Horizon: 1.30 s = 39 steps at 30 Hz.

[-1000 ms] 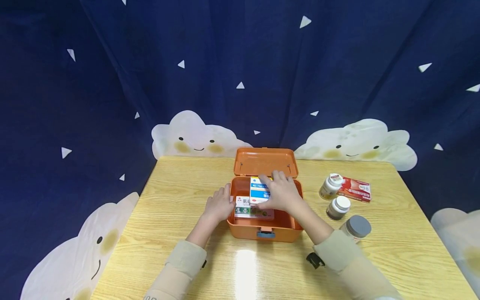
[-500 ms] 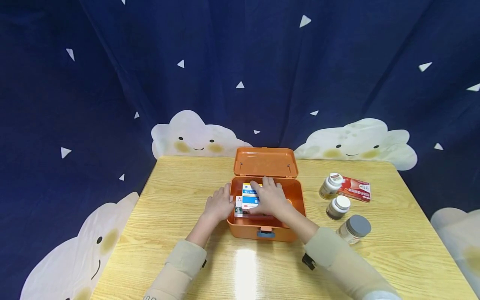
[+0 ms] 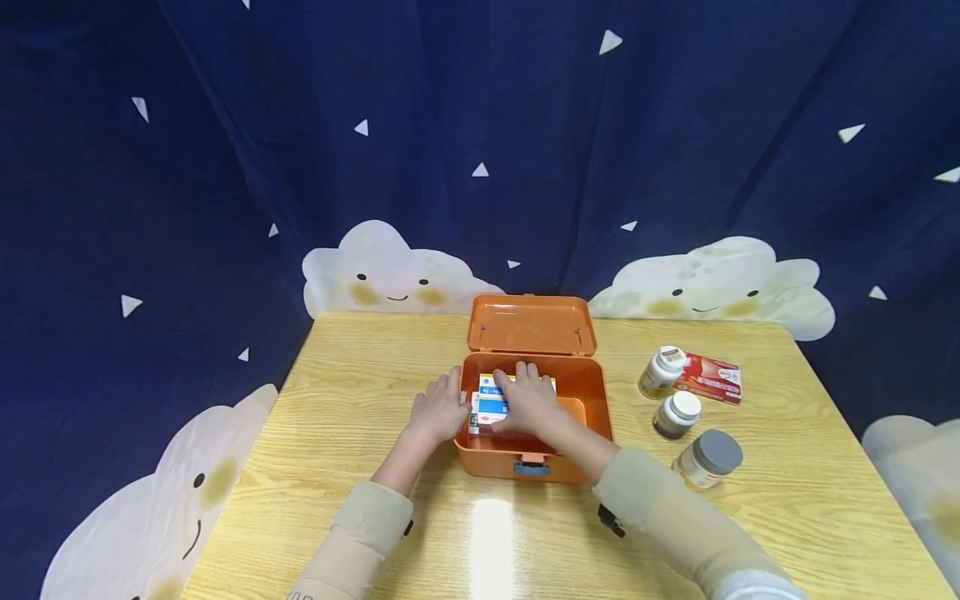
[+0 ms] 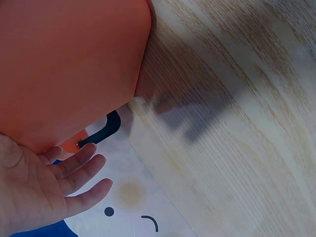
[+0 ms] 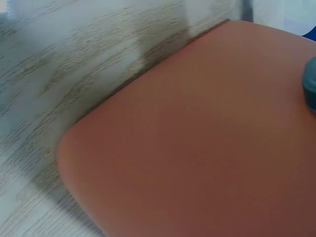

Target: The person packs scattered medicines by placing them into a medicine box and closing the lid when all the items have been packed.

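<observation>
An orange lidded storage box (image 3: 487,461) stands on the wooden table with its lid (image 3: 532,327) swung back. Inside it, my right hand (image 3: 534,406) holds a blue-and-white medicine box (image 3: 491,406), thumb at the near side and fingers at the far side. Beneath that lies a green-and-white medicine box (image 3: 474,422), mostly covered. My left hand (image 3: 437,410) rests at the left rim, thumb over the edge. The left wrist view shows this hand's fingers (image 4: 81,175) relaxed and spread outside the orange wall. In the right wrist view the box's outer wall (image 5: 187,138) hides my right hand.
Right of the storage box stand two white-capped bottles (image 3: 662,375) (image 3: 677,415) and a grey-capped jar (image 3: 708,460). A red medicine box (image 3: 711,381) lies behind them. A blue latch (image 3: 532,469) is on the storage box's front. A dark curtain (image 3: 480,125) hangs behind the table.
My right hand has moved left and down into the storage box with the blue-and-white medicine box, which now covers more of the green-and-white one. The left hand has stayed put.
</observation>
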Motion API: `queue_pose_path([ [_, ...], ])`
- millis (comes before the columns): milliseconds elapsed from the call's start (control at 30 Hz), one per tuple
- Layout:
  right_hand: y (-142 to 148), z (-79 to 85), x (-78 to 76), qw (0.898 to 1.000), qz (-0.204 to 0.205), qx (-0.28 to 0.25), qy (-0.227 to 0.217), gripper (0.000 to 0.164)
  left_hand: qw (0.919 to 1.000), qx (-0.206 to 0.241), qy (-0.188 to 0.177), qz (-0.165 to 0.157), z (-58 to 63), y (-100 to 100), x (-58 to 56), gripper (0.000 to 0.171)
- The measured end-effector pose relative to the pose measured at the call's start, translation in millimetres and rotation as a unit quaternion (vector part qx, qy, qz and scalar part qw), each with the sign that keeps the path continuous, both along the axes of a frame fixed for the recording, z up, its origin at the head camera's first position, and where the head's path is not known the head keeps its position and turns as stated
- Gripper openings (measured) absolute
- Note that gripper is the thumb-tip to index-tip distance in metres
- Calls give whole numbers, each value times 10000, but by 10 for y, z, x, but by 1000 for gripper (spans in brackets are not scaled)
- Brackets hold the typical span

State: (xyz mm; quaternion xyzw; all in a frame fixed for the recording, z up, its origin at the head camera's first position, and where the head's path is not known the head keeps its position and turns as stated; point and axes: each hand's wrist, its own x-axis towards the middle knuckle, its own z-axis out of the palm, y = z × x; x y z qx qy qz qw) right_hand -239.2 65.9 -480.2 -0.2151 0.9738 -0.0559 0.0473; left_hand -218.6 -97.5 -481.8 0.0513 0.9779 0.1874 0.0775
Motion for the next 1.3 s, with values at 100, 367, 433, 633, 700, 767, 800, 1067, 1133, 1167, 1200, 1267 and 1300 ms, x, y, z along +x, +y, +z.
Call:
queue_pose_path([
  [100,-28,-26,-11,9999,-18,65,-101,88,10000,-16,17,5,1,-2,-2,60],
  [367,-95,-80,-36,9990,65,397,-202,88,9999,-82,89,-26,3,-1,-3,58],
  [433,-109,-85,-35,9986,71,472,-249,89,9999,-67,90,-20,4,0,-4,57],
  [633,-135,-103,-32,9980,61,513,-369,86,10000,1,45,11,7,3,0,58],
  [700,-139,-116,-35,9980,54,496,-391,84,10000,2,36,16,4,3,0,58],
  [767,-141,-133,-41,9978,47,510,-416,83,10000,-6,34,16,2,2,-1,57],
  [800,-143,-141,-43,9979,40,493,-428,83,10000,-8,47,8,0,1,-2,57],
  [1067,-155,-197,-47,9972,77,614,-421,86,10000,73,-9,51,-3,-3,-4,59],
  [1133,-154,-205,-42,9971,99,646,-379,86,10000,68,15,33,-7,-5,-4,58],
  [1167,-154,-208,-40,9972,109,650,-362,85,10000,66,21,26,-6,-5,-3,58],
  [1200,-152,-211,-38,9971,120,660,-349,85,10000,48,30,18,-5,-5,-3,58],
  [1267,-150,-212,-27,9974,134,624,-340,84,10000,14,51,-2,-9,-7,-3,58],
  [1300,-148,-211,-23,9974,138,616,-348,84,10000,0,58,-10,-11,-8,-4,58],
])
